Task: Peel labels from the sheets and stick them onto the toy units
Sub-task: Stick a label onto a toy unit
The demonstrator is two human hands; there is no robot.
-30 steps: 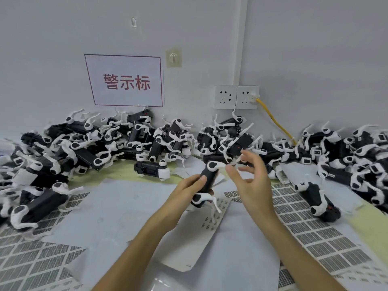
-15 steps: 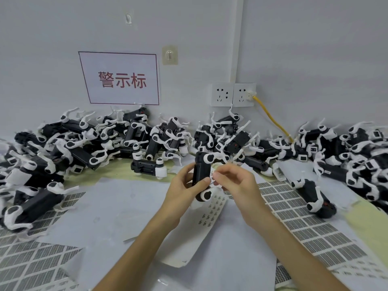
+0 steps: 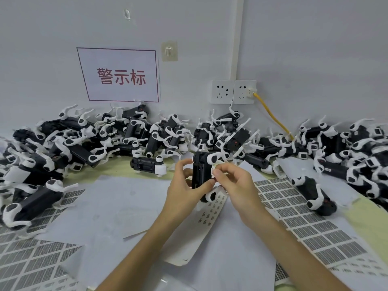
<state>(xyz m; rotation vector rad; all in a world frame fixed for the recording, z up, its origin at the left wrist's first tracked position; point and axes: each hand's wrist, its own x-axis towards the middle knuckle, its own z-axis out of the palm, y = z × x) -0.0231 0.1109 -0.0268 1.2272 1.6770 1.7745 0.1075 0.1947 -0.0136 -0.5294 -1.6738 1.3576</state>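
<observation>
Above the label sheet (image 3: 211, 213), the left hand (image 3: 182, 189) is gripping a toy unit (image 3: 199, 175). The right hand (image 3: 236, 185) is pinching a half-hidden label (image 3: 212, 171) against it.

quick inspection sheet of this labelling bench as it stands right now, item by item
surface: yellow-green table, mostly covered by white paper
job's things: toy unit held upright at centre; small label at its side; label sheets at right and front left
clutter: toy piles along the wall, left to right; loose toy by the right sheet
hands: left hand grips the toy unit; right hand pinches the label
cables: yellow cable plugged into the wall socket, running down behind the toys
surroundings: grey wall, red-lettered sign, hook
</observation>
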